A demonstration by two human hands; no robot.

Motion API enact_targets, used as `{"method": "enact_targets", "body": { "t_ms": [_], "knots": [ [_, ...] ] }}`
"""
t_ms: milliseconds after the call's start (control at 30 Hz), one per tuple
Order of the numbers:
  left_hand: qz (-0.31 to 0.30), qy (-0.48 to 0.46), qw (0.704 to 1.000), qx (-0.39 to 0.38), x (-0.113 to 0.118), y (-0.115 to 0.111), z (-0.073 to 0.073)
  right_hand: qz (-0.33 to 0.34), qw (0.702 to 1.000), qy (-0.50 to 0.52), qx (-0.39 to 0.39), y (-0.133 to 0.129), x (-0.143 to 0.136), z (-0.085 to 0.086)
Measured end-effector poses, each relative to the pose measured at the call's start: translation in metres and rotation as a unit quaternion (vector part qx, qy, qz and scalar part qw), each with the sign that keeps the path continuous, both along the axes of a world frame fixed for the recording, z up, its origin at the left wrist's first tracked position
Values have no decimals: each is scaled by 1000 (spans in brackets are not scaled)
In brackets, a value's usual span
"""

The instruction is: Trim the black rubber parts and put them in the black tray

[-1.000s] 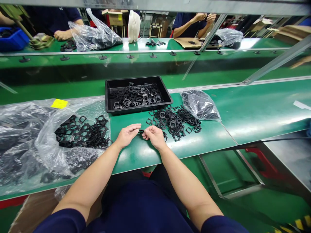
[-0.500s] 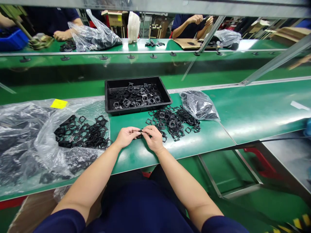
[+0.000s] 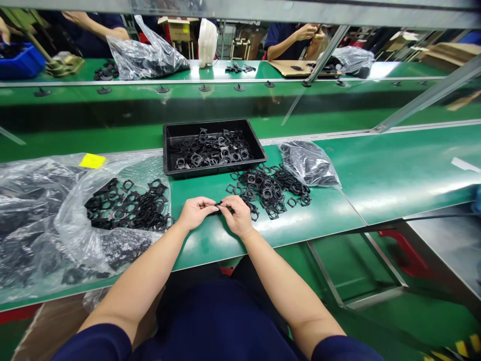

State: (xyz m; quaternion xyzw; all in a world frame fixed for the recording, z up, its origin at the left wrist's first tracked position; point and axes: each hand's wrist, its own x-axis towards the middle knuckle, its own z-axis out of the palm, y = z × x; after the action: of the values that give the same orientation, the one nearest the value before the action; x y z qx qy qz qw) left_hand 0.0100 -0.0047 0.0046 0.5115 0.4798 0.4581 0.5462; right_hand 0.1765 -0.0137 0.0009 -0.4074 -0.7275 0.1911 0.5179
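Note:
My left hand (image 3: pixel 196 212) and my right hand (image 3: pixel 237 214) meet above the green bench, fingertips pinched on a small black plastic part (image 3: pixel 218 205). Most of that part is hidden by the fingers. To the right of my right hand lies a loose pile of black ring-shaped parts (image 3: pixel 266 189). Past my hands stands a black tray (image 3: pixel 214 173) with many black plastic pieces in it. On the left, an open clear plastic bag (image 3: pixel 75 225) spills black ring-like parts (image 3: pixel 128 203).
A tied-looking clear bag of black parts (image 3: pixel 310 163) sits beyond the pile. A yellow note (image 3: pixel 92 161) lies on the left bag. Behind runs a green belt with round black pieces (image 3: pixel 204 88). Across it, co-workers' hands (image 3: pixel 310 32) work near a white fan (image 3: pixel 208 42).
Both my hands stay almost in place, their fingertips still pinching the black part. Across the belt, the co-worker at the left has raised a hand from the bench.

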Motion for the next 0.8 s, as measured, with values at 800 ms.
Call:
{"method": "enact_targets", "body": {
  "t_ms": [800],
  "knots": [
    [-30,-8,1000,4,0,1,-5,-17,993,89,-82,0,0,-4]
  ]
}}
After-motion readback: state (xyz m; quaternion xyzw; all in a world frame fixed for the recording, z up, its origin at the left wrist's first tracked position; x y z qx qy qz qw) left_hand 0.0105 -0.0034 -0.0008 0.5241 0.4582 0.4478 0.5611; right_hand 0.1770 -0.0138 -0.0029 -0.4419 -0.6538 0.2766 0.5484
